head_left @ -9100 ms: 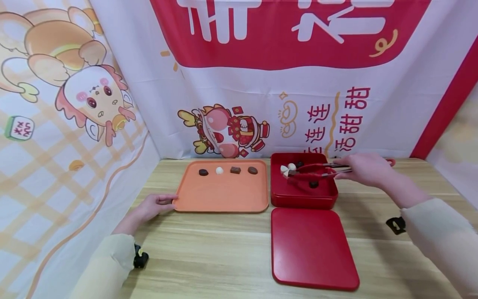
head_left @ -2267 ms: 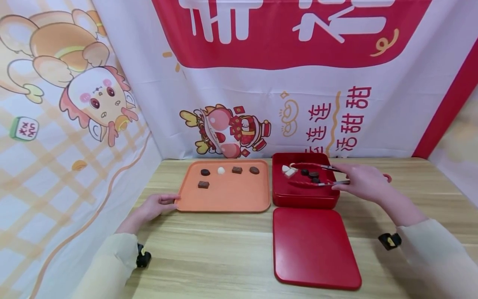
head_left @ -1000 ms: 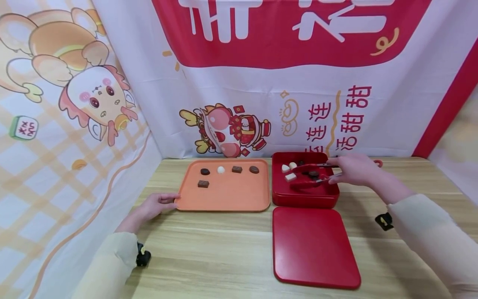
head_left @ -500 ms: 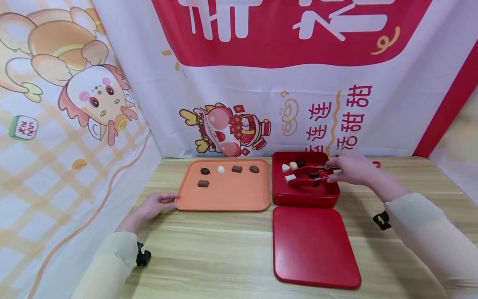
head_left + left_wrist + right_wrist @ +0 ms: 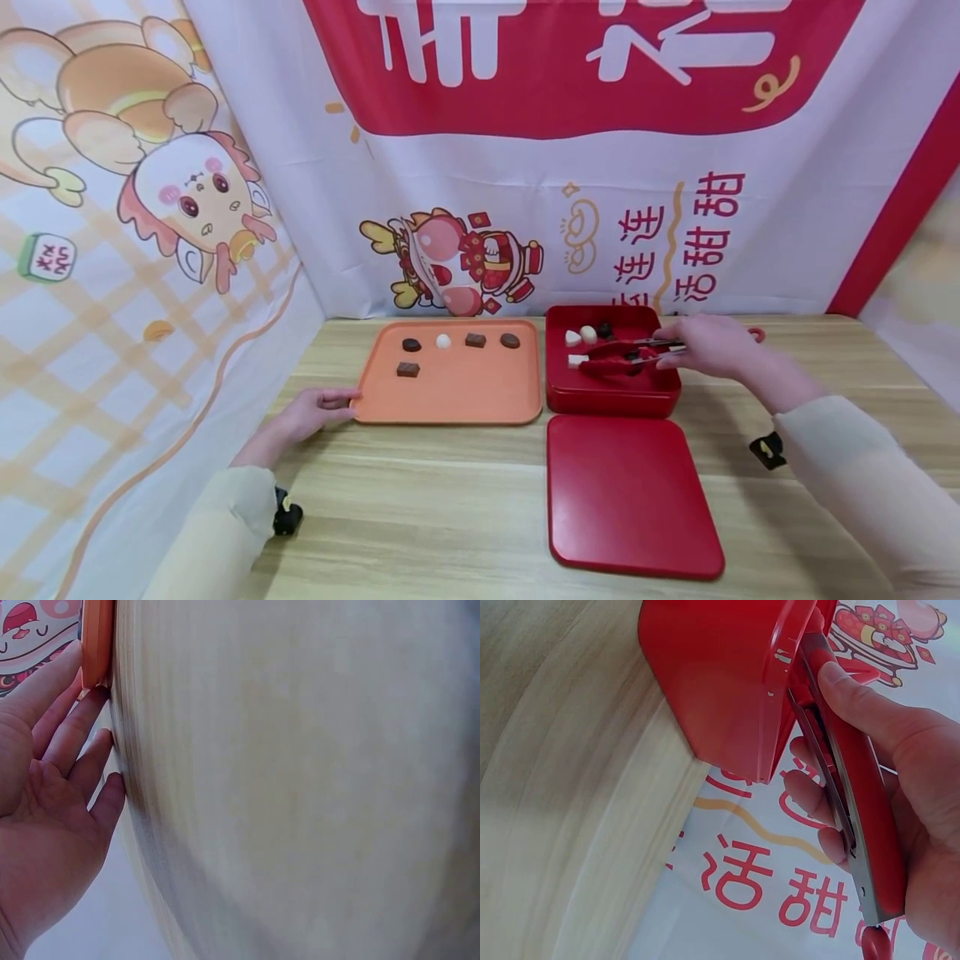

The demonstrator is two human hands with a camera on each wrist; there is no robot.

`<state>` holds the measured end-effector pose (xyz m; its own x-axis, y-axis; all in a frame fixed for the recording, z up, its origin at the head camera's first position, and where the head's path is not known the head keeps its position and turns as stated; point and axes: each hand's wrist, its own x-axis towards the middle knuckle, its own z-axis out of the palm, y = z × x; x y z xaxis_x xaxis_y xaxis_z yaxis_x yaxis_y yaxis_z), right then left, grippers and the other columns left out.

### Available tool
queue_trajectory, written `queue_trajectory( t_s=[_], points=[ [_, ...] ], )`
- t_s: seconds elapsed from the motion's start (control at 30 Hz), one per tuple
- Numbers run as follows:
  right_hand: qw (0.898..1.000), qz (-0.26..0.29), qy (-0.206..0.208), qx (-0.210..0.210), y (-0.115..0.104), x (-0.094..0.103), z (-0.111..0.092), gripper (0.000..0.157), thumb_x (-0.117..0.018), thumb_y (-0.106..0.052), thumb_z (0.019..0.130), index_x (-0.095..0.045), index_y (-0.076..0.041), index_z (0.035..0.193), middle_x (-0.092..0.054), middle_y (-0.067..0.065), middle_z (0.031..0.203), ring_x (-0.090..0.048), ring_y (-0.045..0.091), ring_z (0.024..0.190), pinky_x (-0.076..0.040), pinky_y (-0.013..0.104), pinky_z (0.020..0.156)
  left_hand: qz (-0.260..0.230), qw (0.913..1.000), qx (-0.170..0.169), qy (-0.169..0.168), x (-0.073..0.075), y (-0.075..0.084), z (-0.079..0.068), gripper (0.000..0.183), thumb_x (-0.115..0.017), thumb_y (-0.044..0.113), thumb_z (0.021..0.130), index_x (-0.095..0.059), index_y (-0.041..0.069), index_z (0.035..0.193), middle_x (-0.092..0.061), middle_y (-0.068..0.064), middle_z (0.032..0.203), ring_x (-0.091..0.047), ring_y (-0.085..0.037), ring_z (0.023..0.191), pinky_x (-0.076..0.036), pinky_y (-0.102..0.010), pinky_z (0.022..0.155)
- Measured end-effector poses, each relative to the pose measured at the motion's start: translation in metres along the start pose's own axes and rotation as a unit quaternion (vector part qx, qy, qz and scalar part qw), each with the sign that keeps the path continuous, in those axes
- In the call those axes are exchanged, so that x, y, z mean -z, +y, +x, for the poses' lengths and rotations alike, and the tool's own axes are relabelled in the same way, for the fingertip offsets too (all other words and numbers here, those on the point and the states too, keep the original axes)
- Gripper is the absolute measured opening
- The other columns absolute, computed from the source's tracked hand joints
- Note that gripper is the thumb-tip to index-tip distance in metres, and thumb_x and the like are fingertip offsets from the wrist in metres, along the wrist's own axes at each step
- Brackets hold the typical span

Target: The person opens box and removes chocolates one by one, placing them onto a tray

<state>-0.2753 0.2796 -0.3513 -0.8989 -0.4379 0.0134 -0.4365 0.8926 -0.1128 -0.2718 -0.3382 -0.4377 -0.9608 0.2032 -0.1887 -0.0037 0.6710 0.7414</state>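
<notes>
My left hand (image 5: 303, 414) holds the left front corner of the orange tray (image 5: 450, 396), thumb and fingers at its rim. In the tray lie a dark round chocolate (image 5: 411, 344), a white one (image 5: 443, 341), a brown block (image 5: 475, 340), a brown oval (image 5: 510, 340) and, in front, another brown block (image 5: 408, 369). My right hand (image 5: 708, 343) grips red-and-metal tongs (image 5: 862, 795), whose tips are inside the red box (image 5: 611, 402). A white block (image 5: 576, 361) lies beside the tips. A dark chocolate is mostly hidden by the tongs; whether they pinch it I cannot tell.
Farther back in the box sit a white wedge-like piece (image 5: 572, 337), a cream round one (image 5: 588, 334) and a dark one (image 5: 604, 331). The flat red lid (image 5: 630, 496) lies in front of the box on the wooden table (image 5: 420, 517). Printed cloth (image 5: 450, 167) hangs behind.
A brown block was added to the tray's front row several seconds ago. Since then the tongs have narrowed inside the box, and the white block has shifted slightly left. The left hand stays at the tray.
</notes>
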Motion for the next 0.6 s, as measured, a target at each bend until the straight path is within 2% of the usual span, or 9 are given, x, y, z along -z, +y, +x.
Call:
queue_trajectory(
  t_s=[0.23, 0.4, 0.6],
  points=[
    [1.0, -0.003, 0.019, 0.011, -0.001, 0.007, -0.011, 0.053, -0.078, -0.038, 0.082, -0.069, -0.002, 0.12, -0.07, 0.014, 0.107, -0.066, 0.03, 0.091, -0.053, 0.048, 0.076, 0.005, 1.0, 0.004, -0.002, 0.0, 0.0, -0.001, 0.052, -0.068, 0.031, 0.092, -0.057, 0.006, 0.136, -0.049, -0.02, 0.141, -0.04, -0.039, 0.132, -0.031, -0.053, 0.108],
    [0.999, -0.008, 0.035, 0.0, -0.003, 0.015, -0.02, 0.056, -0.077, -0.038, 0.082, -0.066, -0.005, 0.126, -0.069, 0.016, 0.111, -0.066, 0.032, 0.093, -0.054, 0.049, 0.075, 0.003, 1.0, 0.006, -0.001, 0.0, 0.001, -0.002, 0.052, -0.068, 0.031, 0.092, -0.057, 0.005, 0.136, -0.049, -0.021, 0.14, -0.041, -0.039, 0.132, -0.031, -0.054, 0.107],
    [0.999, -0.015, 0.05, -0.009, -0.005, 0.022, -0.029, 0.057, -0.077, -0.037, 0.083, -0.064, -0.006, 0.129, -0.066, 0.02, 0.116, -0.062, 0.038, 0.104, -0.052, 0.053, 0.08, 0.005, 1.0, 0.006, -0.002, -0.001, 0.003, -0.002, 0.052, -0.068, 0.031, 0.093, -0.057, 0.005, 0.136, -0.049, -0.021, 0.14, -0.042, -0.038, 0.131, -0.032, -0.053, 0.107]
  ],
)
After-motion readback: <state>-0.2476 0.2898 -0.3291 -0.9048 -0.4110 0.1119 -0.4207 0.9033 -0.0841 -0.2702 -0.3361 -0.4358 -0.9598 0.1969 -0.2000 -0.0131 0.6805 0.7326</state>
